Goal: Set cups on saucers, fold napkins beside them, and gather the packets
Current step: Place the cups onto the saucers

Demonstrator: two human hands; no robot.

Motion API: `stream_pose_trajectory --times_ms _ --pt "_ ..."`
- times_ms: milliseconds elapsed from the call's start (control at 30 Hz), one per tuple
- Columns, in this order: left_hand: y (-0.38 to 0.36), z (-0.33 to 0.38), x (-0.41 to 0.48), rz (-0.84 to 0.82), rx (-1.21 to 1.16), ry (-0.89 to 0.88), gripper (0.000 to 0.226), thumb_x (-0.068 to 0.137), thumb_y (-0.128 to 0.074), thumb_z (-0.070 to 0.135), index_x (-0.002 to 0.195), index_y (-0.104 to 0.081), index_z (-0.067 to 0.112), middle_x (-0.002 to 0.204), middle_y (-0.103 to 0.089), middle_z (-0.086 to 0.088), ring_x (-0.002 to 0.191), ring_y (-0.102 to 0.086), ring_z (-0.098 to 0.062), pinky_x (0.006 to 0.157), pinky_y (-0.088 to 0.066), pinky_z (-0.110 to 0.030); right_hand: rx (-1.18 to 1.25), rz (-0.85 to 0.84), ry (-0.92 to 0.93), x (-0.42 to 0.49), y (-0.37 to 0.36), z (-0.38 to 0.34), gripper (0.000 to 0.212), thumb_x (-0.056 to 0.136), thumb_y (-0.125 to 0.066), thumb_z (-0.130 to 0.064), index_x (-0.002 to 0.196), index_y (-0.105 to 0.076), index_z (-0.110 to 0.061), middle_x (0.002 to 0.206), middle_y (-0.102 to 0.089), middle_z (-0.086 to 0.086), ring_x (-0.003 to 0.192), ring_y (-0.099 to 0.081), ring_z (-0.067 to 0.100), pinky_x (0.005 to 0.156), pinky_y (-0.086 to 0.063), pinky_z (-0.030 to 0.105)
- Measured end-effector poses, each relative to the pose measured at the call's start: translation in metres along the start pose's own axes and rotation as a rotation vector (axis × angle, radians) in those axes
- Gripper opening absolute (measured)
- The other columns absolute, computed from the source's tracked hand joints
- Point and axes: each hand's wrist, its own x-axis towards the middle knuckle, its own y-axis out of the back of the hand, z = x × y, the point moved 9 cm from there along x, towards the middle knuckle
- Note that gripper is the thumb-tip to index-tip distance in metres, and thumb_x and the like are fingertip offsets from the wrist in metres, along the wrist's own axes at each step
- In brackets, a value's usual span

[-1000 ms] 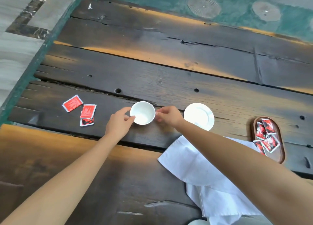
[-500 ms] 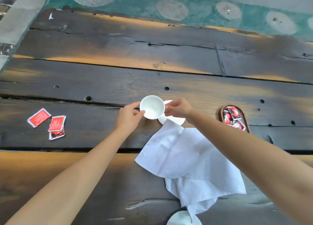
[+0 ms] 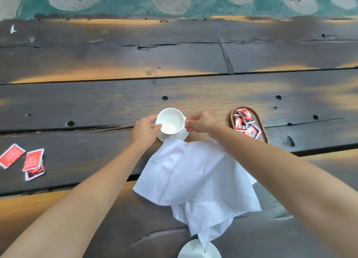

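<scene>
Head view: a white cup (image 3: pixel 170 120) sat over a white saucer (image 3: pixel 181 137) on the dark plank table (image 3: pixel 193 54), gripped between the left hand (image 3: pixel 144 130) at its 9 o'clock and the right hand (image 3: pixel 199 122), pinching its side, at its 3 o'clock. An unfolded white napkin (image 3: pixel 195 176) lay at the cup's 6 o'clock, touching the saucer. Red packets filled an oval wooden tray (image 3: pixel 260 125) at 3 o'clock, and three loose packets (image 3: pixel 33 159) lay well apart at 8 o'clock.

White cup (image 3: pixel 170 120), saucer (image 3: pixel 174 136), napkin (image 3: pixel 195 176) showing plain; packets (image 3: pixel 33 159) showing red with black; tray (image 3: pixel 263 129) looking brown; worktop (image 3: pixel 193 54) showing dark wood, orange patches.
</scene>
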Motion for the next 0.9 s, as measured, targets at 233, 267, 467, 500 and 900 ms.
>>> stream_pose_trajectory --times_ms 233,267,467,500,900 --pt "-0.003 -0.001 0.006 0.004 0.004 0.017 0.034 0.088 -0.058 0.026 0.121 -0.061 0.032 0.073 -0.071 0.003 0.092 -0.066 -0.020 0.085 -0.051 -0.038 0.027 -0.019 -0.038 0.006 -0.002 0.009 0.018 0.094 -0.058 -0.019 0.107 -0.065 -0.007 0.101 -0.068 0.013 0.072 -0.063 0.012 0.062 -0.042 0.019" --pt "-0.004 -0.002 0.006 0.001 -0.002 0.021 0.034 0.088 -0.059 0.026 0.121 -0.061 0.031 0.072 -0.069 0.004 0.091 -0.066 -0.019 0.085 -0.051 -0.037 0.028 -0.019 -0.041 0.006 -0.002 0.009 0.022 0.094 -0.058 -0.019 0.109 -0.065 -0.006 0.106 -0.070 0.015 0.075 -0.064 0.014 0.062 -0.042 0.019" --pt "-0.003 -0.009 0.003 0.036 -0.149 0.051 0.029 0.092 -0.055 0.026 0.118 -0.059 0.014 0.073 -0.068 0.002 0.067 -0.065 -0.008 0.073 -0.048 -0.029 -0.043 -0.074 -0.050 0.002 -0.002 0.007 0.022 0.095 -0.055 -0.025 0.113 -0.060 -0.013 0.115 -0.069 0.009 0.091 -0.063 0.014 0.080 -0.047 0.029" --pt "-0.002 -0.012 0.000 0.046 -0.181 0.063 0.028 0.092 -0.054 0.025 0.116 -0.059 0.011 0.072 -0.068 0.003 0.068 -0.066 -0.012 0.077 -0.050 -0.031 -0.060 -0.077 -0.049 0.000 0.000 0.006 0.022 0.095 -0.055 -0.026 0.113 -0.058 -0.014 0.114 -0.068 0.008 0.092 -0.063 0.014 0.084 -0.047 0.032" --pt "-0.027 -0.022 -0.115 -0.114 0.004 -0.207 0.015 0.079 -0.065 0.038 0.092 -0.060 0.034 0.089 -0.062 0.015 0.087 -0.059 -0.001 0.076 -0.050 -0.028 -0.446 -0.067 0.242 -0.063 0.019 -0.025 0.023 0.091 -0.057 -0.016 0.112 -0.066 -0.013 0.109 -0.068 0.007 0.101 -0.061 0.023 0.090 -0.048 0.034"
